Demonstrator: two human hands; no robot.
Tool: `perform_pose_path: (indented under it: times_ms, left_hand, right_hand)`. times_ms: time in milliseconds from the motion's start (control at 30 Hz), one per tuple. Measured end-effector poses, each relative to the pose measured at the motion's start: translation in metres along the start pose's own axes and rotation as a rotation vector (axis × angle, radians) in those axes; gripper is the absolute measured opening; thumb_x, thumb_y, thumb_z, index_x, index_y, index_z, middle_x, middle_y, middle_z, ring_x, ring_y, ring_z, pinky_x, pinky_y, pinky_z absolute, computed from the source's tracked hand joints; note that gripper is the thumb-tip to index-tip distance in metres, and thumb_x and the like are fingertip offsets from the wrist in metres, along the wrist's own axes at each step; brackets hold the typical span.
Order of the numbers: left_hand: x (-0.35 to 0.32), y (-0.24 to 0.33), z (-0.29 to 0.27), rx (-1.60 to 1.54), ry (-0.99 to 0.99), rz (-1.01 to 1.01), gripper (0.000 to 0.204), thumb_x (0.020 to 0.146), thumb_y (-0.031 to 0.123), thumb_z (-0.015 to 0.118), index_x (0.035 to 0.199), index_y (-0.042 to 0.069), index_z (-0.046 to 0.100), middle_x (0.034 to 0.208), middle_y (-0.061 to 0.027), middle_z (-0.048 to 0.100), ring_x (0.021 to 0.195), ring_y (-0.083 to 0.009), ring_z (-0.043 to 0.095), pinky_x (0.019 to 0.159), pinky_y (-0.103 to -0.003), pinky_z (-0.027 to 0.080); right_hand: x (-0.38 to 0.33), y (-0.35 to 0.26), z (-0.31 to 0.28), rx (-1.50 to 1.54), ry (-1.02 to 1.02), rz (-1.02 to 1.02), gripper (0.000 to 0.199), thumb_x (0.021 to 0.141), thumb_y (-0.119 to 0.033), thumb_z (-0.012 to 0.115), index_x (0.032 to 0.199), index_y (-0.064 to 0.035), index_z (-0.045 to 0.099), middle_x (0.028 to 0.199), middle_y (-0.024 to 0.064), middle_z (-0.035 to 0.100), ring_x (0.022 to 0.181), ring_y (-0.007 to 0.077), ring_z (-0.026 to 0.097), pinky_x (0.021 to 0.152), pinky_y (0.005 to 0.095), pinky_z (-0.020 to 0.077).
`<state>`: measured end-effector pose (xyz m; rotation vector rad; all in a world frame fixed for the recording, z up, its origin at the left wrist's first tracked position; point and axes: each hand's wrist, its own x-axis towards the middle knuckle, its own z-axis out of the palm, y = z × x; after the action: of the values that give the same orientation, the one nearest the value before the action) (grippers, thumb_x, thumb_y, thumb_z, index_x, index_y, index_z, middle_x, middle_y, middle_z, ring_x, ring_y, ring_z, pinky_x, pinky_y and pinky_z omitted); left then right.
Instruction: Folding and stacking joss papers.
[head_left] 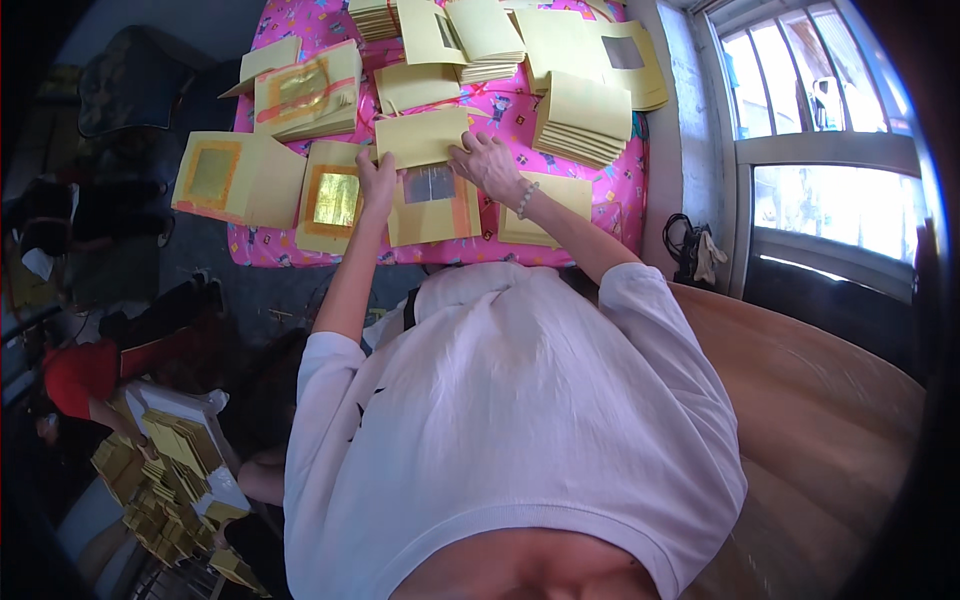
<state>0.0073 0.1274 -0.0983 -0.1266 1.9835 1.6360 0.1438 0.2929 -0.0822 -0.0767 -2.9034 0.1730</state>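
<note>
Left hand (377, 178) lies flat, fingers spread, pressing the left edge of a yellow paper sheet with a silver foil square (432, 205) on the pink patterned cloth (520, 110). Right hand (487, 163), beaded bracelet (526, 199) at the wrist, pinches the lower corner of a plain yellow sheet (423, 137) just above the silver one; thumb and fingers closed on its edge. Just left of the left hand: gold-foil sheet stack (335, 197). Further left, another gold-foil stack (237, 177) overhanging the cloth edge. Right of the right hand: plain yellow stack (585, 120). Beyond both hands: more yellow stacks (480, 40). Another person in red (85, 375) sits well apart, lower left, by more paper piles (170, 470).
</note>
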Motion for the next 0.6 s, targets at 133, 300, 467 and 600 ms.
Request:
perform_pose_path:
  times_ms: [133,300,467,600]
  left_hand:
    - [-0.020,0.019,0.012,-0.175,-0.003,0.069,0.045,0.087,0.005,0.053,0.130,0.002,0.039,0.105,-0.0122,0.059,0.088,-0.0169,0.061,0.056,-0.025,0.050]
    - [-0.031,-0.016,0.041,-0.014,-0.286,0.438,0.045,0.084,0.003,0.056,0.128,0.001,0.044,0.112,-0.0097,0.060,0.091,-0.0191,0.062,0.078,-0.031,0.052]
    - [-0.090,-0.031,0.091,0.236,-0.450,0.475,0.047,0.080,0.010,0.058,0.124,0.002,0.043,0.100,-0.0172,0.064,0.087,-0.0325,0.064,0.078,-0.043,0.051]
    - [-0.122,-0.028,0.105,0.557,-0.500,0.436,0.048,0.078,0.012,0.060,0.120,0.001,0.039,0.097,-0.0300,0.062,0.092,-0.0452,0.061,0.079,-0.051,0.048]
  right_hand:
    - [-0.011,0.000,-0.027,0.196,0.173,0.149,0.026,0.086,-0.028,0.064,0.105,-0.0116,0.060,0.101,0.0091,0.054,0.088,0.0238,0.058,0.069,0.0370,0.0502]
    - [-0.067,0.021,-0.054,0.849,0.306,0.592,0.036,0.089,-0.019,0.065,0.122,-0.0086,0.054,0.110,0.0114,0.056,0.089,0.0188,0.062,0.066,0.0293,0.0519]
    - [-0.155,0.040,-0.068,0.981,0.224,0.918,0.045,0.085,-0.009,0.064,0.125,-0.0060,0.045,0.086,0.0087,0.061,0.069,0.0164,0.062,0.065,0.0292,0.0513]
    - [-0.194,0.038,-0.061,0.832,0.141,1.006,0.047,0.082,-0.008,0.066,0.124,-0.0047,0.044,0.080,0.0080,0.062,0.070,0.0172,0.063,0.063,0.0315,0.0502]
